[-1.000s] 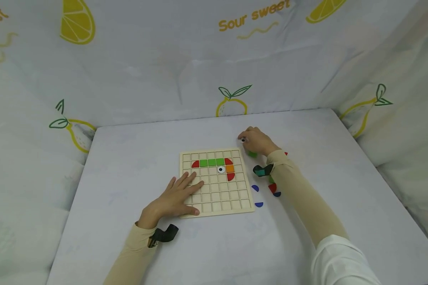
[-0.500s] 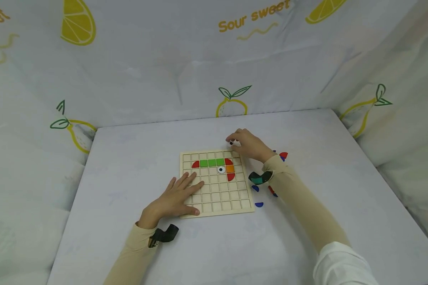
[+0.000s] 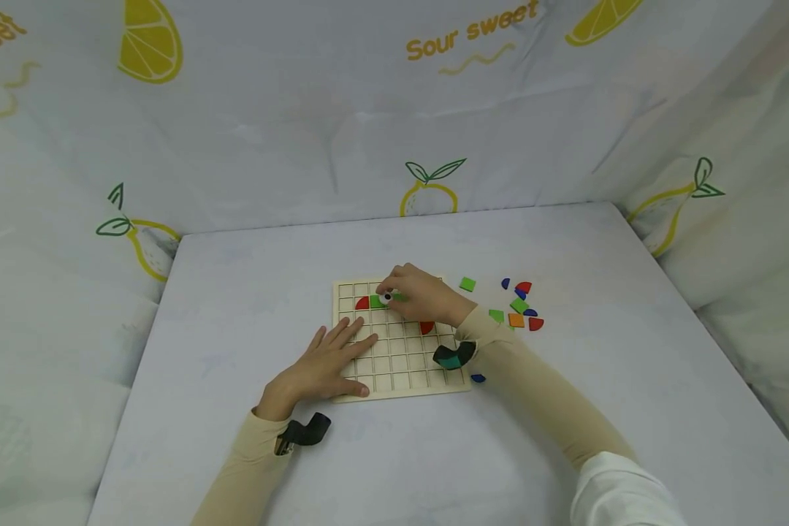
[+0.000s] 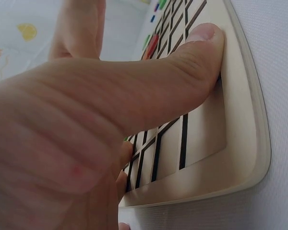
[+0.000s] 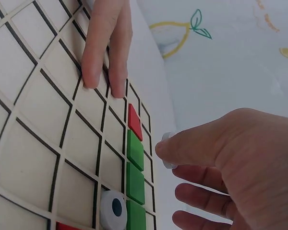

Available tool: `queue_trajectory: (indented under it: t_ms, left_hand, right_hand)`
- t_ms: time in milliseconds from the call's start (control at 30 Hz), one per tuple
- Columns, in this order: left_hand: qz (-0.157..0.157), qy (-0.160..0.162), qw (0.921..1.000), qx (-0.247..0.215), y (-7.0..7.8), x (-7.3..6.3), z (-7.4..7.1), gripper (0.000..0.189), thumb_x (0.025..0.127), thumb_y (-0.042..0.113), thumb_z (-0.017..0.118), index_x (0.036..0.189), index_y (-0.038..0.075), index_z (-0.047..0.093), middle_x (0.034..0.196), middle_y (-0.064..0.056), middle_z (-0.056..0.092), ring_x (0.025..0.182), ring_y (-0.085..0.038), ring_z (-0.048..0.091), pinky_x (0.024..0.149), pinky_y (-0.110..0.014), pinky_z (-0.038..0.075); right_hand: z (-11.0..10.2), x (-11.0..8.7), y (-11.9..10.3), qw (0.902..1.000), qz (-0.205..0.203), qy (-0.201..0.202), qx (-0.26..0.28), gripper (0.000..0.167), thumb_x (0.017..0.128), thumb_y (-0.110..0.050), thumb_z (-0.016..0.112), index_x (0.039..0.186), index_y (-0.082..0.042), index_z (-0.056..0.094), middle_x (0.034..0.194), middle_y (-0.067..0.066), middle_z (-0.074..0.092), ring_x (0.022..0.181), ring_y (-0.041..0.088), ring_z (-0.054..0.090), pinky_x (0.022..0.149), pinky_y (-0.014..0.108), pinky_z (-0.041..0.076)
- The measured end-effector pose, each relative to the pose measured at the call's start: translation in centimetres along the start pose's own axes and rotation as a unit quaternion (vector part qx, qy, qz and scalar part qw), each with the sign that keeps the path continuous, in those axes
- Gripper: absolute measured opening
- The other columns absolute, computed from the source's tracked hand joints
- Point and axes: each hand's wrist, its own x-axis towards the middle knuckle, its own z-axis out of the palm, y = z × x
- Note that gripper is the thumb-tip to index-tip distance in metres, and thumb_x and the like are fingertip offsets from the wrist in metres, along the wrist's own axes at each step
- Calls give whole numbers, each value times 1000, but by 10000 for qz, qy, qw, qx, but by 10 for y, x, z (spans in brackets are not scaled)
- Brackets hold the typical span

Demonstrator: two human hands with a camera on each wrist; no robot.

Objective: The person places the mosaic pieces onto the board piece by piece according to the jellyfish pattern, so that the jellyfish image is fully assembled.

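Observation:
A wooden grid board [image 3: 399, 365] lies on the white table. My left hand [image 3: 318, 369] rests on its left side with fingers spread, and the thumb [image 4: 192, 67] lies on the corner of the frame. My right hand [image 3: 427, 294] is above the upper part of the board. It pinches a white eye disc [image 3: 386, 298] with a black pupil between thumb and fingers. In the right wrist view, a red quarter-round piece [image 5: 134, 122] and several green squares [image 5: 135, 183] form a row on the board. A second eye disc [image 5: 114, 210] sits beside that row.
Loose pieces lie right of the board: a green square [image 3: 467, 284], an orange square [image 3: 516, 320], red quarter-rounds [image 3: 535, 324] and several blue pieces. One blue piece [image 3: 478, 378] is near the board's lower right corner. A white lemon-printed cloth [image 3: 302, 131] stands behind the table.
My right hand has moved left and toward me with the eye disc, from beyond the board's upper right corner to over the green row. The left hand has stayed put.

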Motion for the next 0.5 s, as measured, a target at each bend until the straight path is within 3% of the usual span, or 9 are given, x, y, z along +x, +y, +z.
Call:
queue_trajectory:
  t_ms: [500]
  left_hand:
    - [64,7,10000,31,-1,-1,-1,89,87,46,76,160,20,33,172,-13,8,160,-38,-1,124,-67,0]
  right_hand:
    - [19,4,-16,9981,-218,-381,-443,27,98,-19,66,125,-17,71,121,3,66,108,21,57,95,37,51]
